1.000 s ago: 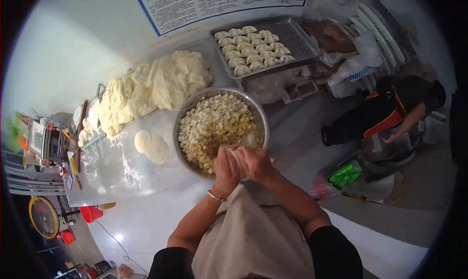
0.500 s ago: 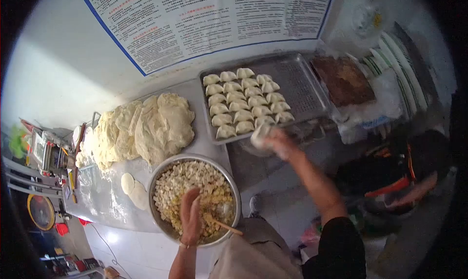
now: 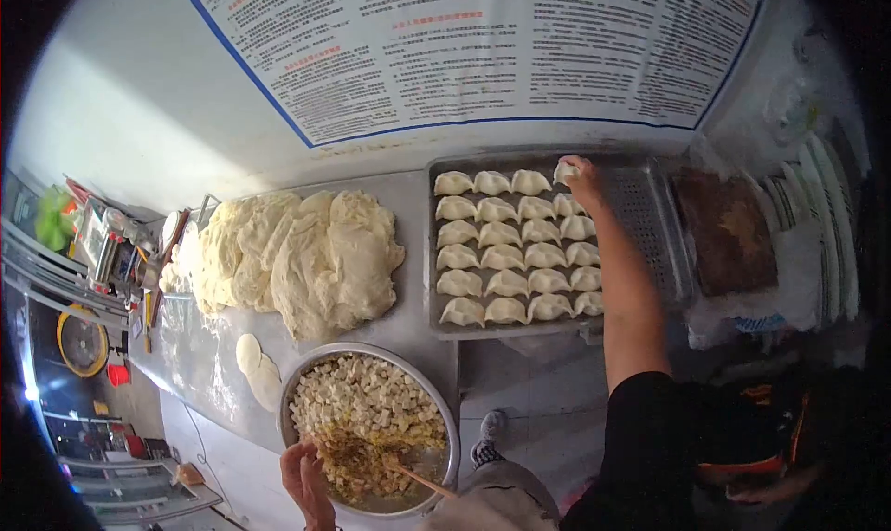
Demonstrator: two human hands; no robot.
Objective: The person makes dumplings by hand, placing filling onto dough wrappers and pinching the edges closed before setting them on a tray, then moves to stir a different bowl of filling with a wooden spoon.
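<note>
My right hand point(image 3: 585, 180) reaches to the far end of a metal tray point(image 3: 650, 215) and holds a folded dumpling point(image 3: 563, 172) at the top of the fourth column. Rows of white dumplings point(image 3: 506, 257) fill the tray's left part. My left hand point(image 3: 306, 480) rests on the near rim of a steel bowl point(image 3: 445, 420) full of diced filling point(image 3: 367, 406). A wooden stick point(image 3: 418, 480) lies in the bowl. Round wrappers point(image 3: 255, 373) lie left of the bowl.
A big mound of dough point(image 3: 297, 252) sits on the floured counter point(image 3: 200, 364). A printed poster point(image 3: 483, 48) covers the wall. A brown tray point(image 3: 724, 229) and stacked plates point(image 3: 826, 225) stand to the right. Small machines point(image 3: 102, 243) crowd the left end.
My right hand carried the dumpling from the tray's near edge to its far row. My left hand slid to the bowl's near rim. The view tilted up toward the wall.
</note>
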